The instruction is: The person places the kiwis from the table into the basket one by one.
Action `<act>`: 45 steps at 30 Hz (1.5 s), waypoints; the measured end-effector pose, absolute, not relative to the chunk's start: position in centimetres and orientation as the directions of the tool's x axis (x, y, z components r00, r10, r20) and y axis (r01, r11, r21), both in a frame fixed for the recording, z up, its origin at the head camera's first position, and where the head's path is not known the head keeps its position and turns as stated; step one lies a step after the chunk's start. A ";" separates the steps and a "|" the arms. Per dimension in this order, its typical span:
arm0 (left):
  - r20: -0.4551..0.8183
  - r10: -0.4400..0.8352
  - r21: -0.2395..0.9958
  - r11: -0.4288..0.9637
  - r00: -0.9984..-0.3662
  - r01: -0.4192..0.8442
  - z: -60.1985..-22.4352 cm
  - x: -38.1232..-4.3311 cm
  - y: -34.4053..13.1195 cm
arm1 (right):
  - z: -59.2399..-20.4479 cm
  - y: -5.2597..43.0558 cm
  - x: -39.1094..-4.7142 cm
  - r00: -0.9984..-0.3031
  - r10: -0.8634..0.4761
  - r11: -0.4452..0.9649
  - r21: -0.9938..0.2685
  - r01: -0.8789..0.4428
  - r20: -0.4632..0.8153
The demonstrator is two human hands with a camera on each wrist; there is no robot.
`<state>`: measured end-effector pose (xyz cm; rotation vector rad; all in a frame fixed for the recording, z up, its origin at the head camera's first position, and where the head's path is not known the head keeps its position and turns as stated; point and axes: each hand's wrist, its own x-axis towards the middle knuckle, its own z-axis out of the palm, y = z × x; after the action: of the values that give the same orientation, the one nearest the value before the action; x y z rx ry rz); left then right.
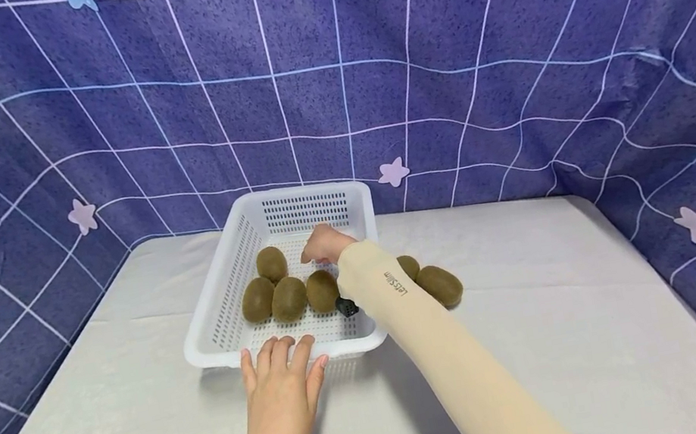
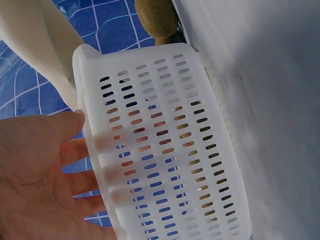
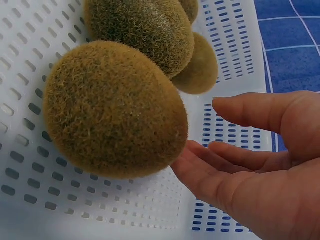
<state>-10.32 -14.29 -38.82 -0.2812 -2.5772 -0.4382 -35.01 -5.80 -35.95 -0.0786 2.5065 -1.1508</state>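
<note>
A white slotted plastic basket (image 1: 217,323) stands on the table with several brown fuzzy kiwis inside, among them one kiwi (image 3: 115,110) large in the right wrist view. My left hand (image 1: 278,394) holds the basket's near rim, its fingers hooked over the edge; in the left wrist view they show faintly through the slotted wall, thumb at the rim. Over the basket's right part is my right hand (image 1: 327,243), thumb and fingers apart with nothing between them. Its fingertips (image 3: 187,165) are close beside the kiwi; I cannot tell whether they touch.
Outside the basket on the right, two kiwis lie on the table, one kiwi (image 1: 440,286) in plain view and the other partly behind the right sleeve (image 1: 436,333). A white cloth covers the table (image 1: 581,331). Behind it hangs a blue gridded curtain (image 1: 301,102).
</note>
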 end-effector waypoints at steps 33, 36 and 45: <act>0.490 0.111 0.271 0.923 -0.865 0.272 -38.7 -10.5 -14.2 | -32.3 -4.3 -33.2 -0.885 -0.382 0.490 -0.870 0.051 -0.266; 0.487 0.111 0.270 0.924 -0.866 0.270 -38.7 -10.5 -14.1 | -31.9 -3.9 -33.0 -0.880 -0.403 0.485 -0.874 0.029 -0.253; 0.488 0.112 0.269 0.924 -0.866 0.272 -38.6 -10.5 -14.1 | -30.6 -2.0 -32.6 -0.858 -0.469 0.429 -0.903 -0.014 -0.210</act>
<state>-10.47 -14.06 -38.57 -0.2763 -2.6051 -0.4568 -32.60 -2.05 -30.56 -0.4090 2.2536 -1.4181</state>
